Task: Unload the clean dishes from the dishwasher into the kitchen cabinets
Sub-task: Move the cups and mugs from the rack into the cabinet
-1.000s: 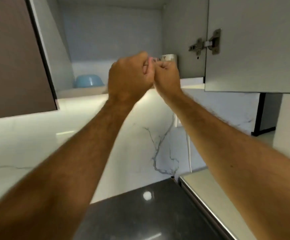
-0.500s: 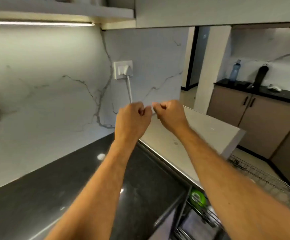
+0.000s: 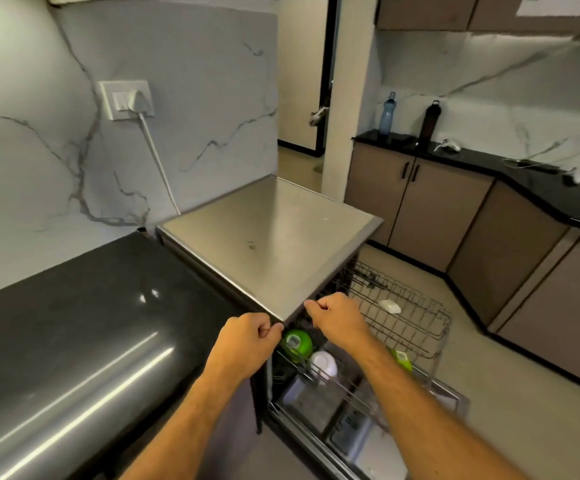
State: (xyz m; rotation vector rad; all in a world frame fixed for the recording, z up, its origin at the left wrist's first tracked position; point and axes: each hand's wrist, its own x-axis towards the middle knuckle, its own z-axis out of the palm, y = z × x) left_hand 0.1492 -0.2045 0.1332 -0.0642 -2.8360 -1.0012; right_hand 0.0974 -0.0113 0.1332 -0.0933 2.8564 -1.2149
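Two bare hands reach forward over an open dishwasher (image 3: pixel 274 244) with a steel top. Both the left hand (image 3: pixel 247 336) and the right hand (image 3: pixel 335 317) have their fingers curled into loose fists and hold nothing visible, hovering near the machine's front corner. Beneath them the upper rack (image 3: pixel 409 317) is pulled out and nearly bare, carrying only a small white piece (image 3: pixel 390 306). Lower down sit a green bowl (image 3: pixel 297 342), a white bowl (image 3: pixel 323 366) and another green item (image 3: pixel 401 358) partly behind the right forearm. Judging by this, unloading is well along but not finished: several dishes remain to be carried up. The cabinets for the dishes lie out of frame above. To the left runs a dark glossy table (image 3: pixel 74 323). The lower rack's contents are shadowed and hard to make out.
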